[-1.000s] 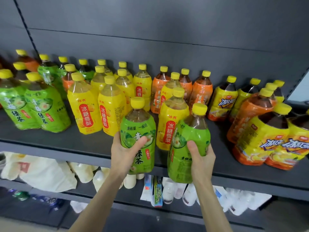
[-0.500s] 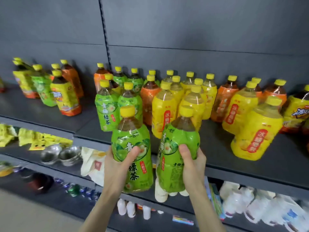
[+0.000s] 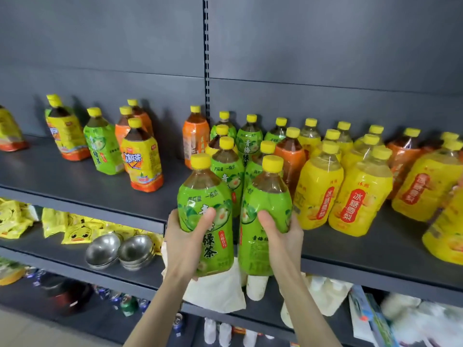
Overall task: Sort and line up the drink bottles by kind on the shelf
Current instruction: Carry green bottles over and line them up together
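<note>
The left hand (image 3: 184, 244) was wrapped around one green bottle (image 3: 206, 216) and the right hand (image 3: 283, 236) around another green bottle (image 3: 263, 221), both upright, side by side, held off the shelf (image 3: 375, 251) edge before matching green ones (image 3: 229, 171).

Bright, even light from above and in front; bottles (image 3: 142, 156) cast soft shadows on the far wall (image 3: 325, 46). Glare on plastic. Edges bend and blur, worst lower right.
</note>
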`<state>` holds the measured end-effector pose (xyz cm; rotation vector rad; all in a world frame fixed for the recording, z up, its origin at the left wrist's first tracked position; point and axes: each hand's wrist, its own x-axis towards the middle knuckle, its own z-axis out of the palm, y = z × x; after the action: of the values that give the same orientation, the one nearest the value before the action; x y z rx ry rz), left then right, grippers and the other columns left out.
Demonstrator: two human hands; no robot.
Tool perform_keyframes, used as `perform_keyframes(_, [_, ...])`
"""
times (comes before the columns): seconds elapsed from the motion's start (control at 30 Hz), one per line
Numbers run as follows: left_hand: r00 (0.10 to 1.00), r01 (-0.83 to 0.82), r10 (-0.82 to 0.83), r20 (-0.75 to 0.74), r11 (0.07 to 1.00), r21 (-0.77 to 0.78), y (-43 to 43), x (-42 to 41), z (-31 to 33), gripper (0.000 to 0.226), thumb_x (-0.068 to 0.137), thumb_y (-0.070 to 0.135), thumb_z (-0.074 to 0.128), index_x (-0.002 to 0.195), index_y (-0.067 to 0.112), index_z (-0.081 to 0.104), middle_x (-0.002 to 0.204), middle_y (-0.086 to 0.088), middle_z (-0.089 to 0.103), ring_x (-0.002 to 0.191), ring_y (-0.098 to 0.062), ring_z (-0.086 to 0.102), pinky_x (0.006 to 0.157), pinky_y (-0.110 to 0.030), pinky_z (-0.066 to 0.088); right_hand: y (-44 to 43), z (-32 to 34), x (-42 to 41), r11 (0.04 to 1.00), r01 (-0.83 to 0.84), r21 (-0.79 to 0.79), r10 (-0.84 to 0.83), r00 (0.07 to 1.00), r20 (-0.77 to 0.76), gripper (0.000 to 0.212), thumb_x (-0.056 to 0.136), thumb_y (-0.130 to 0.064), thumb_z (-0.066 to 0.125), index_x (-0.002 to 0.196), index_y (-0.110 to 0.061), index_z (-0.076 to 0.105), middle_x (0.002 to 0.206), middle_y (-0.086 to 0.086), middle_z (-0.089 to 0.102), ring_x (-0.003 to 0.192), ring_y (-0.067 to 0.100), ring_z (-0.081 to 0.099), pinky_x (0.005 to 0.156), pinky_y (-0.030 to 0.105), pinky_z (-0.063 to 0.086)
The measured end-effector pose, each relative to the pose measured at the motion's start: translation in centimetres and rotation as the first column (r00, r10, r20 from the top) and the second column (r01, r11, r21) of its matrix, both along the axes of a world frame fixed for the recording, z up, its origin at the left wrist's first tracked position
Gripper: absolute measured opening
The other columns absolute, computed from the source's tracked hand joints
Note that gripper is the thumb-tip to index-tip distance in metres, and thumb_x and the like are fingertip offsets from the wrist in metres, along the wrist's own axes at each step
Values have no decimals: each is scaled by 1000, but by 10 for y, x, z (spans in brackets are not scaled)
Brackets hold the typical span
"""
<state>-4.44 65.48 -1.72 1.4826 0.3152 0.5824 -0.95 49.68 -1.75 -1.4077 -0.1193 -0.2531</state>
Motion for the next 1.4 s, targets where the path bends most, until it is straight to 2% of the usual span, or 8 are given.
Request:
perform_keyframes(0.3, [998, 63, -65, 14, 995, 80, 30, 73, -9, 83, 46, 69, 69, 111, 18, 54, 102, 0, 66, 92, -13, 65, 77, -32, 52, 40, -15, 58, 964, 228, -136, -214, 971, 111, 75, 48, -71, 69, 110, -30, 56, 114, -21, 38, 106, -9, 47, 81, 8, 44])
perform_keyframes(0.43, [996, 80, -83, 35, 995, 65, 40, 87, -20, 84, 48, 66, 68, 113, 17, 52, 103, 1, 65, 94, -11, 64, 73, -23, 48, 53, -27, 73, 965, 261, -39, -254, 958, 135, 92, 47, -66, 80, 124, -39, 39, 137, -3, 33, 125, 15, 47, 94, 25, 51])
perform_keyframes(0.53, [992, 119, -121, 44, 992, 48, 49, 97, -21, 74, 50, 62, 70, 110, 22, 55, 99, 4, 67, 90, -6, 65, 70, -18, 49, 63, -29, 84, 960, 277, -42, -267, 950, 159, 97, 50, -55, 80, 134, -50, 34, 143, -13, 25, 129, 3, 43, 99, 34, 50])
perform_keyframes(0.6, [985, 161, -163, 50, 986, 48, 55, 107, -21, 62, 50, 59, 70, 102, 28, 56, 93, 7, 69, 84, 0, 65, 66, -15, 50, 69, -30, 92, 948, 313, -60, -301, 942, 149, 108, 49, -65, 79, 142, -32, 36, 138, -25, 24, 127, -6, 40, 101, 36, 49])
perform_keyframes(0.7, [976, 208, -211, 59, 977, 43, 63, 121, -20, 58, 51, 52, 74, 101, 27, 57, 89, 8, 69, 79, 1, 66, 63, -13, 51, 77, -33, 102, 921, 369, -124, -350, 924, 152, 89, 50, -78, 72, 129, -48, 44, 145, -15, 26, 136, 11, 35, 106, 45, 42])
perform_keyframes(0.93, [959, 278, -279, 54, 960, 34, 82, 151, -24, 51, 63, 32, 81, 106, 21, 57, 94, 5, 70, 88, -9, 68, 70, -23, 54, 94, -28, 118, 871, 440, -217, -425, 898, 113, 99, 55, -70, 65, 132, -10, 52, 142, -19, 26, 137, 5, 26, 113, 36, 31])
perform_keyframes(1.23, [926, 345, -349, 142, 937, 52, 85, 149, -25, 62, 73, 15, 79, 125, 20, 46, 108, 5, 66, 95, -3, 65, 75, -16, 52, 104, -24, 111, 876, 457, -153, -444, 889, 116, 65, 53, -77, 71, 107, -79, 33, 151, -7, 32, 137, 15, 37, 109, 49, 38])
perform_keyframes(1.4, [909, 389, -388, 151, 921, 26, 86, 146, -26, 62, 75, 15, 75, 129, 19, 43, 107, 8, 66, 97, -4, 65, 75, -17, 52, 104, -26, 109, 896, 430, -110, -423, 902, 84, 80, 51, -77, 73, 119, -62, 35, 142, -4, 49, 127, 14, 50, 104, 46, 45])
